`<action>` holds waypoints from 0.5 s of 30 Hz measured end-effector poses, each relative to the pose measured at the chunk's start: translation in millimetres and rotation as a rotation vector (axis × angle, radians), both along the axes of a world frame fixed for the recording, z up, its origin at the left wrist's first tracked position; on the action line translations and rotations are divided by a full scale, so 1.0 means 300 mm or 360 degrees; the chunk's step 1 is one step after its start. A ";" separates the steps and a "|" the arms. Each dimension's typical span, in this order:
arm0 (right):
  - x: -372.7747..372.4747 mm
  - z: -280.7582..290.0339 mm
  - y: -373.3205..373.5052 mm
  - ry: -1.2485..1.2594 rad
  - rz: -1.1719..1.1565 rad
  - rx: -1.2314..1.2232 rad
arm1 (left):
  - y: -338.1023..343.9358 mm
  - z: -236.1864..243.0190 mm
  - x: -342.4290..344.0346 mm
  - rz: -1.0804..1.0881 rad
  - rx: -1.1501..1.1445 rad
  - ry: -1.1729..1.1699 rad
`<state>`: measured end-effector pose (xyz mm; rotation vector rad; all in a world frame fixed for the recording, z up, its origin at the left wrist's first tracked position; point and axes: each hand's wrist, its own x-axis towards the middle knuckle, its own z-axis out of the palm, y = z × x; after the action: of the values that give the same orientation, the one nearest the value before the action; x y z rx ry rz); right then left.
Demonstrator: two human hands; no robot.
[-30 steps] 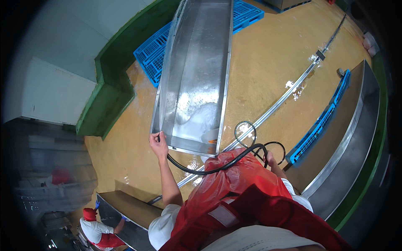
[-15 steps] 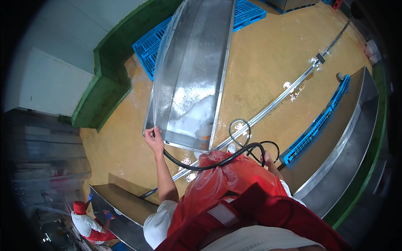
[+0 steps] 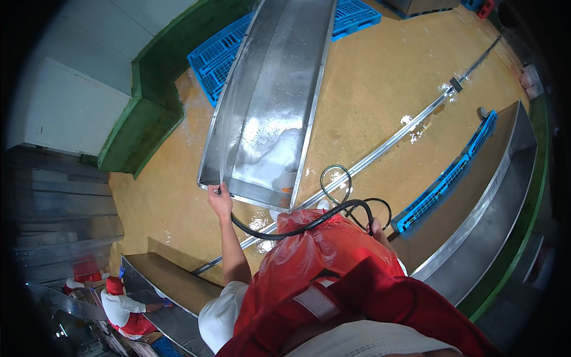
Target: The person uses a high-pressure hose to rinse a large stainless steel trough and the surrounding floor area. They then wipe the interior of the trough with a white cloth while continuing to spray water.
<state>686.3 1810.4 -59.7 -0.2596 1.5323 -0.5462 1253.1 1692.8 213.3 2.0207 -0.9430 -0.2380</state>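
Observation:
My left hand (image 3: 220,202) grips the end of a black hose (image 3: 279,234) at the near left corner of a long steel trough (image 3: 273,71), and a stream of water runs from it into the trough. White foam and a small orange item lie in the trough's near end. My right hand (image 3: 376,227), partly hidden by my red plastic apron (image 3: 321,250), holds the same hose lower to the right, where it loops over the floor.
Blue pallets (image 3: 354,21) lie under the trough; another (image 3: 443,178) stands beside a steel trough (image 3: 464,250) at right. A metal drain channel (image 3: 386,152) crosses the wet floor. A green curb (image 3: 140,119) borders the left. Two co-workers (image 3: 122,306) are at lower left, one at another trough.
My left hand has shifted slightly left and up with the hose end. The view has shifted a little. The nearer co-worker's hands have moved along their trough, and a second worker has come into view.

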 end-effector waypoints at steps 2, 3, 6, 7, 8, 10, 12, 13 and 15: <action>0.000 -0.001 0.008 -0.0002 -0.0040 0.0031 | -0.002 -0.002 0.000 -0.0031 0.0000 -0.0036; 0.001 -0.002 0.010 -0.0004 -0.0058 0.0047 | -0.010 -0.001 -0.005 -0.0060 -0.0045 -0.0027; 0.002 0.004 0.013 -0.0003 -0.0077 0.0046 | -0.053 0.012 -0.039 -0.0109 -0.0136 0.0015; -0.001 0.004 0.015 -0.0010 -0.0093 0.0041 | -0.067 0.026 -0.058 -0.0109 -0.0142 0.0040; -0.003 0.003 0.015 -0.0018 -0.0114 0.0030 | -0.080 0.038 -0.070 -0.0113 -0.0153 0.0064; -0.009 0.001 0.018 -0.0042 -0.0137 0.0020 | -0.097 0.037 -0.077 -0.0160 -0.0203 0.0052; -0.023 -0.011 0.025 -0.0074 -0.0149 0.0019 | -0.121 0.046 -0.088 -0.0198 -0.0237 0.0057; -0.033 -0.016 0.028 -0.0074 -0.0151 0.0027 | -0.133 0.051 -0.097 -0.0211 -0.0245 0.0067; -0.032 -0.003 0.018 -0.0083 -0.0117 0.0054 | -0.131 0.061 -0.103 -0.0207 -0.0249 0.0066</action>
<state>676.8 1815.9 -60.5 -0.1624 1.5035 -0.5800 1222.1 1653.4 231.7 1.8082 -1.0361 -0.2674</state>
